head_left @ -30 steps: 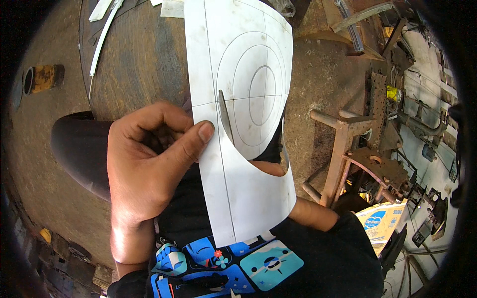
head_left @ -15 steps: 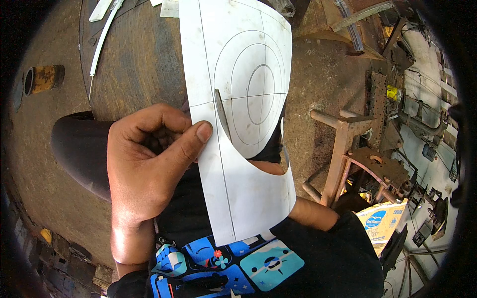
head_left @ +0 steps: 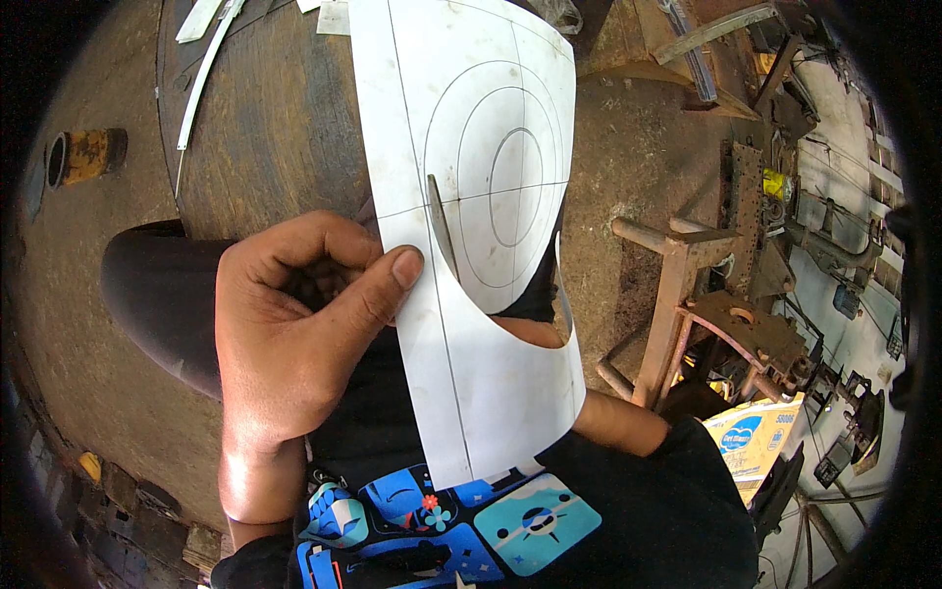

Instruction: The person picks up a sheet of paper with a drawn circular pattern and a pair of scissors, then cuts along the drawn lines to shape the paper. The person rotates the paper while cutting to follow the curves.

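My left hand (head_left: 299, 319) pinches the left edge of a white paper-like sheet (head_left: 500, 407) between thumb and bent fingers. Pencil lines cross on the sheet, with ring-shaped outlines drawn around each other. A curved cut runs along the outer ring from the lower right up to the left side. Through it pokes a thin grey metal blade (head_left: 441, 221), like that of scissors, close to my left thumb. My right forearm (head_left: 620, 422) passes behind the sheet; part of it shows through the cut gap. The sheet hides my right hand and the blade's handle.
Beneath the sheet's far end is a worn, dark brown rounded surface (head_left: 275, 118) with white offcut strips (head_left: 203, 83) on it. A rusty pipe piece (head_left: 93, 157) lies on the floor at left. Rusty metal frames (head_left: 672, 294) and a yellow carton piece (head_left: 756, 447) stand at right.
My left hand has shifted very slightly right, and the sheet's lower end has swung a little with it. The blade stays at nearly the same place in the cut.
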A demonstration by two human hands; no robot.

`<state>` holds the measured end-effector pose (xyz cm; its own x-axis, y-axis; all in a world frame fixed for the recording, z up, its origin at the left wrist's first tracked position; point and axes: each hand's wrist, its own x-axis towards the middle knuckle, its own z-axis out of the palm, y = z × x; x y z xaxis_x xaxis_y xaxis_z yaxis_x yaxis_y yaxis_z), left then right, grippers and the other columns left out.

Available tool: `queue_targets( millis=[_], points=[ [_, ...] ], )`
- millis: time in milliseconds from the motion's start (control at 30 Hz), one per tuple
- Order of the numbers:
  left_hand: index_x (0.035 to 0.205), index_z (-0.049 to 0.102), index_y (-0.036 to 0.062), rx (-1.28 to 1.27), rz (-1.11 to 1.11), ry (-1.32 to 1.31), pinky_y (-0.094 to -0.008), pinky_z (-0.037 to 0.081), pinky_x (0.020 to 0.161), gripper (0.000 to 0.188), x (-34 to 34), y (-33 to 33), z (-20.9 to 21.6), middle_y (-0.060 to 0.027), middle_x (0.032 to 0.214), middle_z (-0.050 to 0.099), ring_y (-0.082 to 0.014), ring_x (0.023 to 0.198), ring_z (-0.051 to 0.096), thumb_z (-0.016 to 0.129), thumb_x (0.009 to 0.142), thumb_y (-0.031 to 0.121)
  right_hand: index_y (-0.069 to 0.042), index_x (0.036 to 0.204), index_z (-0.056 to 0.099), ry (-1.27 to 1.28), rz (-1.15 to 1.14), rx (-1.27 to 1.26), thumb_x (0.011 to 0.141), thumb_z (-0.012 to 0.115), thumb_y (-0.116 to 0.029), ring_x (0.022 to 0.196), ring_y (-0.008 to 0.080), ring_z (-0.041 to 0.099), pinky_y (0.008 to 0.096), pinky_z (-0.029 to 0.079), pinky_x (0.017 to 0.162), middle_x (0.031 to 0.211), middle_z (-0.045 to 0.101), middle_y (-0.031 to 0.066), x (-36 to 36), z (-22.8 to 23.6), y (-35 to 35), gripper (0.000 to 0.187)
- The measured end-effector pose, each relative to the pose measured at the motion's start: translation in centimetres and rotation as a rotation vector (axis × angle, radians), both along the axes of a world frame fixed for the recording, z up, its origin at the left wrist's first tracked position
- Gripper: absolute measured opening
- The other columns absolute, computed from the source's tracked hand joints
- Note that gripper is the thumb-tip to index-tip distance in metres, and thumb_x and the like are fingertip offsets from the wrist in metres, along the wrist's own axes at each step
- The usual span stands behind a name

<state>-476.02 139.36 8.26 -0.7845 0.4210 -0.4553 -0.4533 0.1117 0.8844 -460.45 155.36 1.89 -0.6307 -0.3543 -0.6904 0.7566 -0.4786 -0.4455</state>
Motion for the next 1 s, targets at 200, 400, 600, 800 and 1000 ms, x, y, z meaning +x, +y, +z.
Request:
queue_targets(
  millis=[200,400,600,800,1000],
  points=[
    [0.069,0.057,-0.0025,0.003,-0.027,-0.001,-0.0170,0.036,0.048,0.012,-0.07,-0.11,-0.14,-0.0037,0.061,0.058,-0.0049,0.054,0.051,0.066,0.077,0.001,0.001,0.126,0.041,-0.026,-0.013,-0.060,0.087,0.051,-0.013,0.100,0.0211,0.057,0.0320,0.050,0.081,0.112,0.056,0.0137,-0.08,-0.08,-0.02,0.043],
    [0.068,0.057,-0.0024,0.013,-0.028,0.006,-0.0175,0.036,0.048,0.013,0.07,-0.16,-0.33,-0.0040,0.060,0.057,-0.0052,0.054,0.050,0.066,0.077,0.001,0.001,0.126,0.040,-0.050,-0.025,-0.120,0.088,0.050,-0.014,0.100,0.0225,0.057,0.0330,0.050,0.081,0.111,0.056,0.0144,-0.05,-0.17,-0.16,0.043],
    [0.068,0.058,-0.0025,-0.001,-0.035,0.023,-0.0175,0.036,0.048,0.012,0.09,-0.14,-0.33,-0.0042,0.060,0.058,-0.0053,0.054,0.050,0.065,0.077,0.001,0.001,0.126,0.040,-0.076,-0.037,-0.180,0.088,0.050,-0.015,0.099,0.0239,0.057,0.0340,0.050,0.081,0.110,0.056,0.0151,0.06,0.08,0.13,0.043],
    [0.068,0.058,-0.0026,0.008,-0.034,-0.009,-0.0172,0.036,0.047,0.012,0.20,-0.15,-0.33,-0.0035,0.060,0.057,-0.0051,0.054,0.050,0.066,0.077,0.001,0.002,0.126,0.040,-0.100,-0.051,-0.241,0.088,0.049,-0.015,0.098,0.0253,0.057,0.0351,0.050,0.081,0.110,0.056,0.0159,-0.33,-0.44,0.00,0.043],
    [0.068,0.058,-0.0029,-0.002,-0.046,-0.006,-0.0172,0.036,0.048,0.012,0.33,-0.11,-0.40,-0.0032,0.059,0.057,-0.0049,0.054,0.049,0.066,0.077,0.000,0.002,0.127,0.039,-0.121,-0.065,-0.303,0.088,0.048,-0.016,0.098,0.0267,0.058,0.0361,0.050,0.080,0.109,0.056,0.0166,0.13,-0.17,-0.37,0.043]
  ],
)
